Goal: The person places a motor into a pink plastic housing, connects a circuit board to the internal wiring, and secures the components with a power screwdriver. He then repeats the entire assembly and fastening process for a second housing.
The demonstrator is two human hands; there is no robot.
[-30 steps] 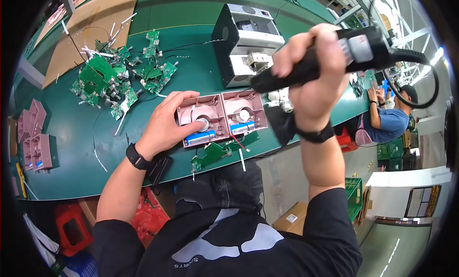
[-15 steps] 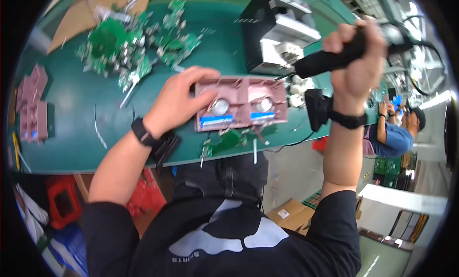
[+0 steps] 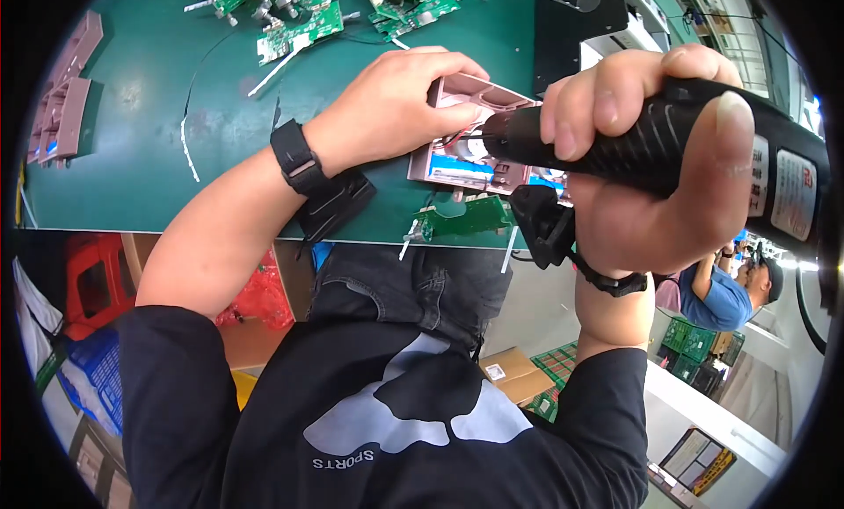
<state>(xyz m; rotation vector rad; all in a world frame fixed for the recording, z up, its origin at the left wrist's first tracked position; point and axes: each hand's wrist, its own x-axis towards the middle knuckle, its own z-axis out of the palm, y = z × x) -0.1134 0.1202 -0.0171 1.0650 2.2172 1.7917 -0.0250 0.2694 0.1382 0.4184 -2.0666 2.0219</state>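
Note:
My left hand grips the left end of a pink plastic housing, fingers over its far edge and thumb inside. In the housing lie a blue-wrapped strip, thin red wires and a partly hidden round silvery part. My right hand is wrapped round a black electric screwdriver, held nearly level over the housing. Its tip reaches in beside my left thumb; whether it touches a screw I cannot tell. The tool and hand hide much of the housing's right half.
Near the green table's front edge lies a green circuit board with white strips. More circuit boards are heaped at the back. Pink housings stand at the far left, a black box behind. A co-worker sits at right.
The screwdriver has come down and left, from the housing's far right corner to its left compartment. My left hand still grips the left end. The view has shifted.

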